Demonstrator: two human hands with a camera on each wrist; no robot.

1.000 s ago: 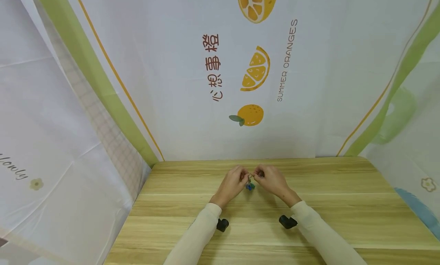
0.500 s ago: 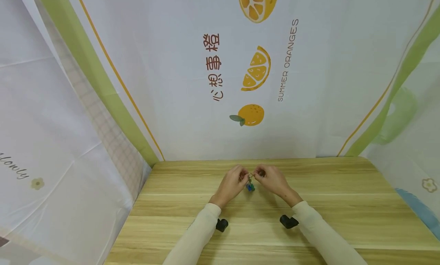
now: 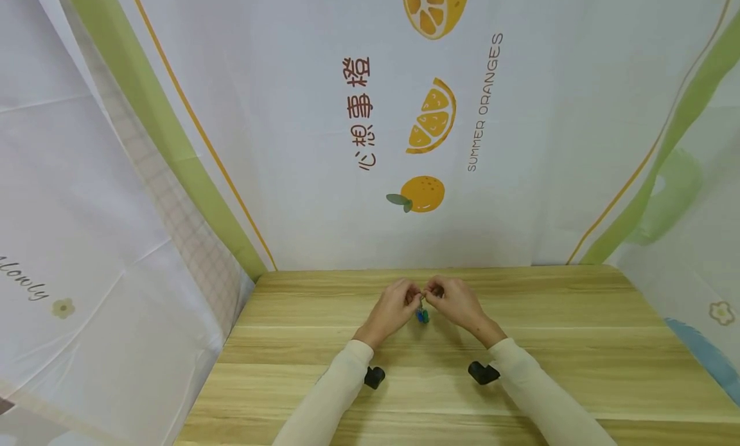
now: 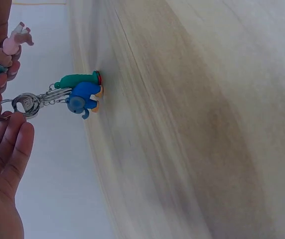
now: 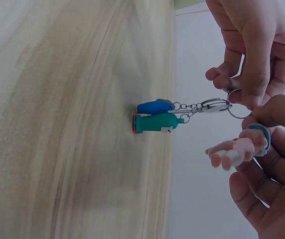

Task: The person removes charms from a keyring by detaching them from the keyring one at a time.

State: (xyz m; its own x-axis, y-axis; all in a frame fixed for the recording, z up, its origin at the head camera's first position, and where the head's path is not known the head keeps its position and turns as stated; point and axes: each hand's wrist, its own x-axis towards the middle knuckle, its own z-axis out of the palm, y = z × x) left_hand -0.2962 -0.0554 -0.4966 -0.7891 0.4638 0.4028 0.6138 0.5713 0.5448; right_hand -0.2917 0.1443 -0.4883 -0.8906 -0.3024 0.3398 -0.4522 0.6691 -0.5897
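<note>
In the head view, my left hand (image 3: 395,306) and right hand (image 3: 457,303) meet at the fingertips above the table. Between them is a metal key ring (image 5: 237,117), which my left thumb and finger pinch. A small pink figurine charm (image 5: 241,148) lies against my right hand's curled fingers, with my right thumb tip at the ring. Whether this charm is joined to the ring is hidden by fingers. From the ring hang smaller rings and chains with a blue animal charm (image 4: 85,94), a green charm (image 4: 80,80) and slim metal pieces, possibly keys.
The wood-grain table (image 3: 433,407) ends at a white cloth (image 3: 300,176) printed with oranges. Black objects (image 3: 374,377) sit by both wrists, partly behind the cream sleeves (image 3: 332,394). More cloth hangs at both sides.
The fingertips have drawn slightly closer together, covering more of the ring. The hanging blue and green charms have swung and turned a little. Both arms stay nearly in place.
</note>
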